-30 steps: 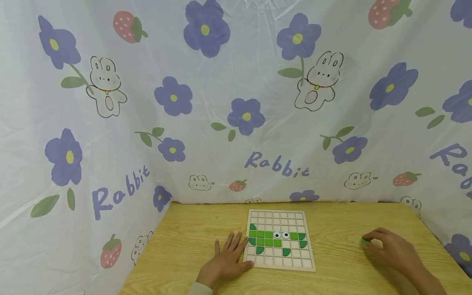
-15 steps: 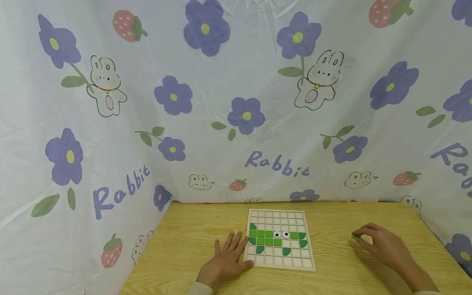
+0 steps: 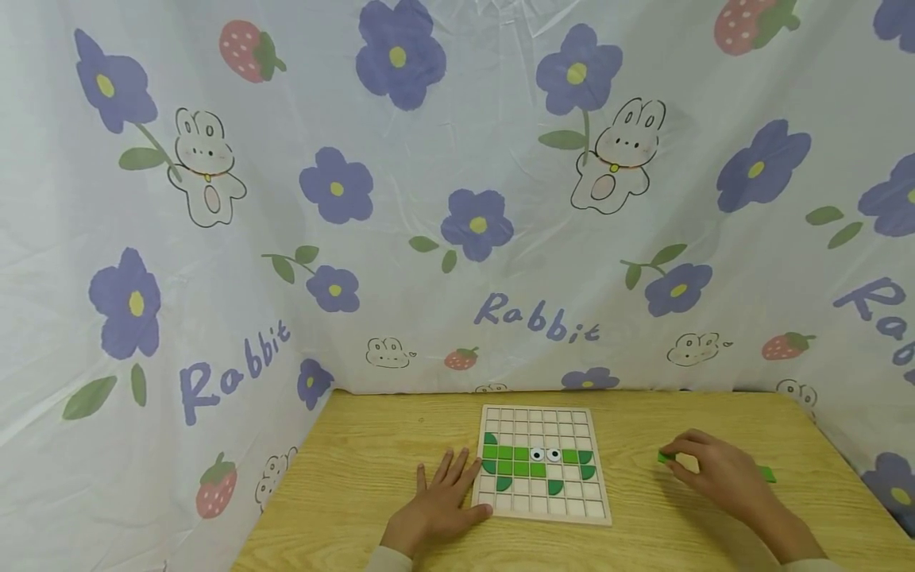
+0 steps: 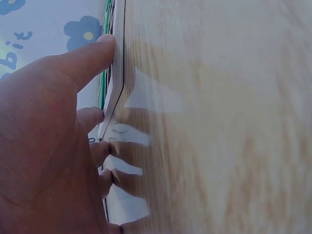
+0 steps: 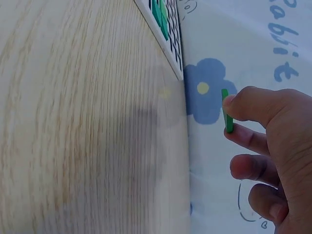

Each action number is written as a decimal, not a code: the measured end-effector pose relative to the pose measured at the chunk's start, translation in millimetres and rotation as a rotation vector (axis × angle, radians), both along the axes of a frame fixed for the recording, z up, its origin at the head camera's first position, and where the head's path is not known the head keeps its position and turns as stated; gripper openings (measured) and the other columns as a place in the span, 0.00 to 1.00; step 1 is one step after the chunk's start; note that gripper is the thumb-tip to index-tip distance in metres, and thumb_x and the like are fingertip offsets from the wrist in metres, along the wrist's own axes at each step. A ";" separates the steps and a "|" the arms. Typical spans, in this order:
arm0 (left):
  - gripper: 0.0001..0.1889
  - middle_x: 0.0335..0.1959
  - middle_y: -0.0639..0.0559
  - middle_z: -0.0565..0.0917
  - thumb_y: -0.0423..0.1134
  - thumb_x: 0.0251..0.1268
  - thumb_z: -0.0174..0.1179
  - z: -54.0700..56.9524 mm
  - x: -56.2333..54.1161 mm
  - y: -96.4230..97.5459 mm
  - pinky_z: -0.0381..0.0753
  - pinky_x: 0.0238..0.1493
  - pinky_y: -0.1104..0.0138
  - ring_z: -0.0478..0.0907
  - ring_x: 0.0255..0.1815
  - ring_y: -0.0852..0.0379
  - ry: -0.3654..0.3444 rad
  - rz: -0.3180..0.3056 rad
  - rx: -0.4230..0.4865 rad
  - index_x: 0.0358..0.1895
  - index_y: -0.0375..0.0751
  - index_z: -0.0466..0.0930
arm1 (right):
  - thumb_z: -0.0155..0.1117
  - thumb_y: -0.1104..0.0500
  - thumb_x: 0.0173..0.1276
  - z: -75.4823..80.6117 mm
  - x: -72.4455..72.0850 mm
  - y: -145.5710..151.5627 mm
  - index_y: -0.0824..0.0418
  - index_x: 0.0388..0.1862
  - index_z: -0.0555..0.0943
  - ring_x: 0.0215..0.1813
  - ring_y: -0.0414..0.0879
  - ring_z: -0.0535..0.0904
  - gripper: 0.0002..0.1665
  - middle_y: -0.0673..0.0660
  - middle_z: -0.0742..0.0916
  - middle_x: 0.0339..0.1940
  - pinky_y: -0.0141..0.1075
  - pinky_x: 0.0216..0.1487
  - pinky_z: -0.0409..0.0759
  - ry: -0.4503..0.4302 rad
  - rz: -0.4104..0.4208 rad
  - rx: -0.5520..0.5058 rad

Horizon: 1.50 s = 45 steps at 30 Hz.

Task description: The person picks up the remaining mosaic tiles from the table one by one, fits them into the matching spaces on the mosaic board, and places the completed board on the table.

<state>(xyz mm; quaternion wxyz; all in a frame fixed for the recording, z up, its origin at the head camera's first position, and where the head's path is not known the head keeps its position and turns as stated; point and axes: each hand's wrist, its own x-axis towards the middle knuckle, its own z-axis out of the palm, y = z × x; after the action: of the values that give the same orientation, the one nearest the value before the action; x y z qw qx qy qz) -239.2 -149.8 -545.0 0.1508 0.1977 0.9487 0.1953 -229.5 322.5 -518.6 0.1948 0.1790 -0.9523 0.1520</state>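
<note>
A small green tile (image 5: pixel 227 111) is pinched between the thumb and a finger of my right hand (image 3: pixel 722 473), raised over the table to the right of the board. My left hand (image 3: pixel 438 502) lies with fingers spread at the left edge of the wooden grid board (image 3: pixel 536 512); its thumb and fingertips touch the board's edge in the left wrist view. Set in the board are several light green squares (image 3: pixel 505 469), several dark green quarter-round tiles (image 3: pixel 555 488) and two white eye tiles (image 3: pixel 537 455).
Another green tile (image 3: pixel 767 474) lies on the wooden table (image 3: pixel 372 429) behind my right hand, partly hidden by it. A printed curtain (image 3: pixel 429 318) with flowers and rabbits hangs along the table's back and sides.
My right hand has moved left toward the board with the pinched green tile, bringing another green tile on the table into view behind it. The left hand has stayed put.
</note>
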 end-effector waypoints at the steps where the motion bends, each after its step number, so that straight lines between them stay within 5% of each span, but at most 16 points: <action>1: 0.45 0.91 0.45 0.47 0.69 0.78 0.53 -0.1 -0.1 0.0 0.33 0.78 0.22 0.40 0.91 0.36 0.001 0.000 -0.002 0.88 0.52 0.52 | 0.84 0.55 0.61 0.8 -0.2 -1.9 0.45 0.41 0.92 0.34 0.42 0.87 0.10 0.43 0.89 0.42 0.30 0.27 0.77 -0.003 0.000 0.003; 24: 0.45 0.91 0.45 0.48 0.69 0.77 0.53 3.1 0.5 1.4 0.32 0.79 0.23 0.41 0.91 0.36 -0.001 0.002 -0.013 0.88 0.52 0.53 | 0.85 0.58 0.58 10.6 -11.9 -46.0 0.45 0.40 0.93 0.29 0.33 0.81 0.13 0.45 0.89 0.41 0.27 0.25 0.74 0.119 0.150 -0.011; 45: 0.45 0.91 0.46 0.47 0.70 0.78 0.52 0.8 -1.3 0.3 0.32 0.78 0.22 0.40 0.91 0.37 -0.010 -0.006 -0.022 0.89 0.54 0.51 | 0.83 0.58 0.62 4.0 -18.2 -92.2 0.47 0.41 0.93 0.28 0.31 0.78 0.10 0.45 0.89 0.43 0.26 0.25 0.72 0.077 0.283 -0.067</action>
<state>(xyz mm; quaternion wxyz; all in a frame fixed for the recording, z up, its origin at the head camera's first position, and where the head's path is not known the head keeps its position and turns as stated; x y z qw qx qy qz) -240.5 -149.5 -544.2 0.1583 0.1979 0.9494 0.1854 -247.7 230.3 -514.6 0.2135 0.3107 -0.9038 0.2028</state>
